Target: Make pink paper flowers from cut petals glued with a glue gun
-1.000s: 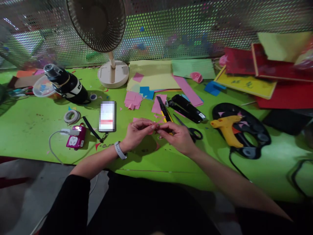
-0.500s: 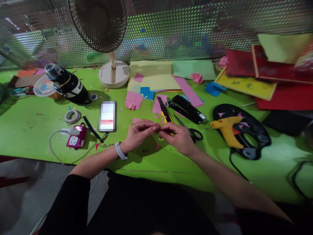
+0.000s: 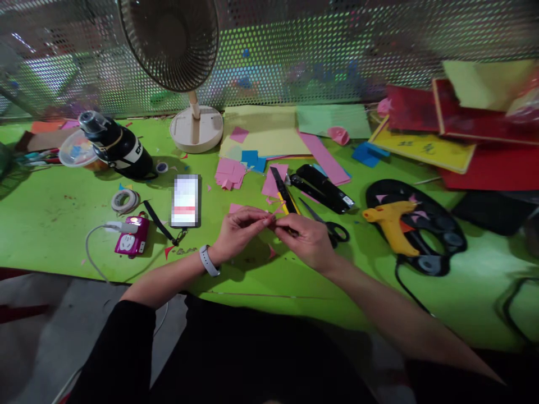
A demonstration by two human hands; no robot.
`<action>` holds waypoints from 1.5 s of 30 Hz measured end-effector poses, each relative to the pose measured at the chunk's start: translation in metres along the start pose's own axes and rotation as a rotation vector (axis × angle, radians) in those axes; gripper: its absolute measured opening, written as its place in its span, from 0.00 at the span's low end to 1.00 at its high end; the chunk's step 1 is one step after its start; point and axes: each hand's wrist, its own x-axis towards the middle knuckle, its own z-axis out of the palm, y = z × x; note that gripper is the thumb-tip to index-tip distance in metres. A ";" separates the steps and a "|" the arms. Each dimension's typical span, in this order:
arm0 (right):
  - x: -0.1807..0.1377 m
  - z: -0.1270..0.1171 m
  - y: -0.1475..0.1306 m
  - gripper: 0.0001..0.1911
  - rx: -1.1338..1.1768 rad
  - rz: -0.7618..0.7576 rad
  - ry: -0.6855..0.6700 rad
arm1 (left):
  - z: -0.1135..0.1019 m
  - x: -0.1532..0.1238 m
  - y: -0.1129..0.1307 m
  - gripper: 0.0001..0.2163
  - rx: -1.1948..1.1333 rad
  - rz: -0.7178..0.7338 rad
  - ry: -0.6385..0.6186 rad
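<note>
My left hand [image 3: 238, 233] and my right hand [image 3: 307, 238] meet over the green table [image 3: 54, 219], fingertips pinched together on a small pink paper piece [image 3: 272, 220]. Most of that piece is hidden by the fingers. A yellow-and-black utility knife [image 3: 283, 191] lies just beyond my right hand, and black scissors [image 3: 332, 227] lie to its right. Pink paper scraps [image 3: 229, 171] sit further back.
A phone [image 3: 185, 200] and a pink device [image 3: 130, 240] with a cable lie at the left, near a tape roll [image 3: 123, 200] and a black bottle [image 3: 115, 145]. A fan [image 3: 196, 126] stands at the back. A yellow glue gun [image 3: 391, 221] rests on a black tray at right, beside coloured paper stacks [image 3: 425, 143].
Both hands stay pinched on the paper piece, with only slight finger movement. The view has shifted a little.
</note>
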 end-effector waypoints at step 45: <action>-0.001 0.003 0.002 0.08 0.135 0.035 -0.072 | -0.002 0.001 -0.007 0.05 -0.102 0.057 -0.022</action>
